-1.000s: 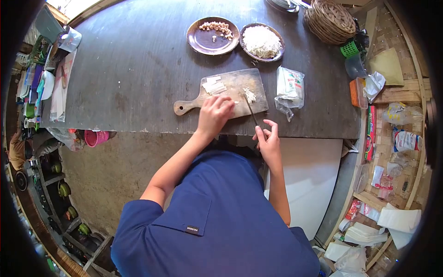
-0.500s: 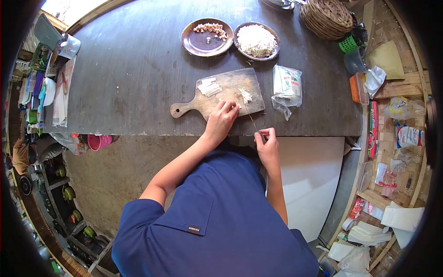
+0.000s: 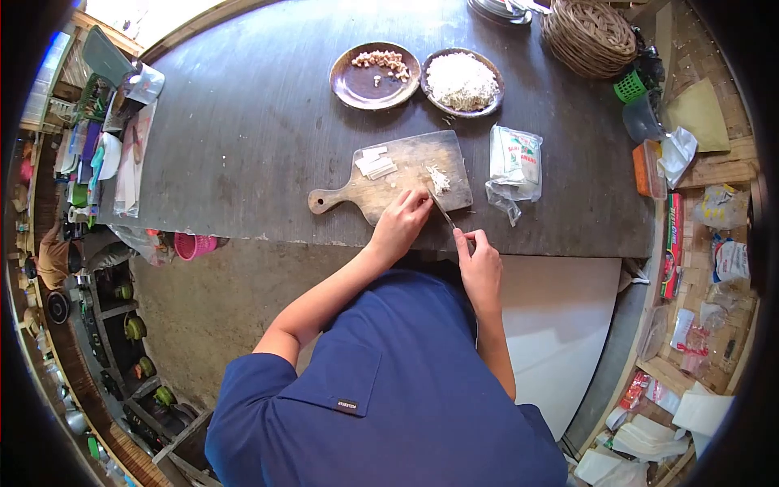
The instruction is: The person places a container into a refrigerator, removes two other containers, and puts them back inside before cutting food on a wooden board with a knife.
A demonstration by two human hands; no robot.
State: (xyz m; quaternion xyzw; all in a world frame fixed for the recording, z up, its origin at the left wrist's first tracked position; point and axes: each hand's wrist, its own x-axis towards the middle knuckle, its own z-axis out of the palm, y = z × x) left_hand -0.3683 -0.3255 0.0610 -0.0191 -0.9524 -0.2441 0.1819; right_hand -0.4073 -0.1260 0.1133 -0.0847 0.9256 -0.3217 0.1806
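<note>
A wooden cutting board (image 3: 445,152) with a handle lies near the table's front edge. My left hand (image 3: 402,221) rests on its near part, fingers curled and pressed together; what is under the fingertips is hidden. My right hand (image 3: 480,264) grips a knife (image 3: 442,213) just off the table edge, and the blade reaches over the board beside my left fingertips. Flat white slices (image 3: 376,165) lie on the board's left half. A small heap of thin white shreds (image 3: 438,178) sits beyond the blade tip.
Behind the board are a dark plate (image 3: 369,97) with brown cubes and a plate of white shreds (image 3: 462,79). A plastic packet (image 3: 516,162) lies right of the board. A wicker basket (image 3: 591,36) stands at the far right. Utensils and containers line the left side.
The whole view has shifted slightly, so everything sits further right and lower. My left fingertips are now closer against the blade, and the knife lies at a more slanted angle.
</note>
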